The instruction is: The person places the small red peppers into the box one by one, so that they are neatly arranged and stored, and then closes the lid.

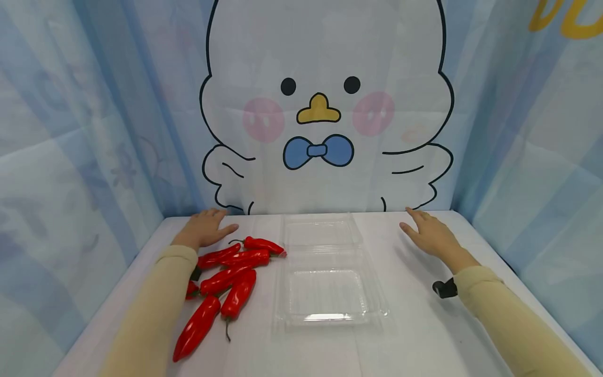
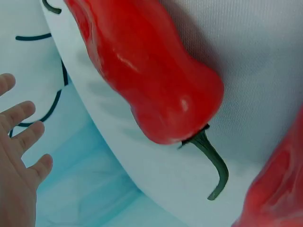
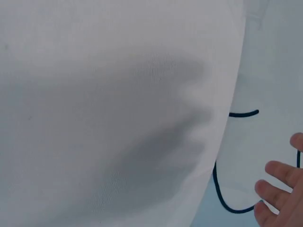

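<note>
Peppers (image 1: pixel 225 280) near spread left fingers (image 2: pixel 31 135)

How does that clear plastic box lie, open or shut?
Open. The clear plastic box lies spread, its two halves one beyond the other on the white table; neither covers the other.

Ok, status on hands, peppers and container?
Left hand empty, near red peppers. Right hand empty. Clear container between hands, no peppers inside. Nothing seen blocking it.
</note>
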`<state>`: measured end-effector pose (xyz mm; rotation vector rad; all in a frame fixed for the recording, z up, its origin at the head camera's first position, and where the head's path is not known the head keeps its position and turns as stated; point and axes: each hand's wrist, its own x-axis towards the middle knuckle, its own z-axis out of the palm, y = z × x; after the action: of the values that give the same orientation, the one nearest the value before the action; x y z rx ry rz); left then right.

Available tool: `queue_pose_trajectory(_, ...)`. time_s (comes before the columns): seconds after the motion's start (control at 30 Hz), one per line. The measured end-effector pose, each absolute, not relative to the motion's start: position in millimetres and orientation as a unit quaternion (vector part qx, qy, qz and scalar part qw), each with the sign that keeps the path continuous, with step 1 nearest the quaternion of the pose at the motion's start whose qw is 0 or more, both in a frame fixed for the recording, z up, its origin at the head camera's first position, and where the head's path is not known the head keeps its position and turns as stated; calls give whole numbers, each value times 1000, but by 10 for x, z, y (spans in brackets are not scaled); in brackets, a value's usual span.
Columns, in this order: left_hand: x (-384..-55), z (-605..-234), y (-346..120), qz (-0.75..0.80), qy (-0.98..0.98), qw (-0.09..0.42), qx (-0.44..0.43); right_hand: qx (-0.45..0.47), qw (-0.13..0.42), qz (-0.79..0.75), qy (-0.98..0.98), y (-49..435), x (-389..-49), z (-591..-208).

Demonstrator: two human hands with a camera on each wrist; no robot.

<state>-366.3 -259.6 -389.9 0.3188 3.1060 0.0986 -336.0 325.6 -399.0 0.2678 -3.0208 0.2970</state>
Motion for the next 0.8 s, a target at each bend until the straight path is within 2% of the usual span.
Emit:
queue_pose_trajectory(0.33, -3682, -3931, -2431, 35, 990, 43, 130, 104, 45, 145, -983, 2999, -3206, -4058)
queue_pose_trajectory(0.8, -3612, -4046, -2215, 11, 978, 43, 201, 138, 25, 200, -970, 2638, -2912, -4131)
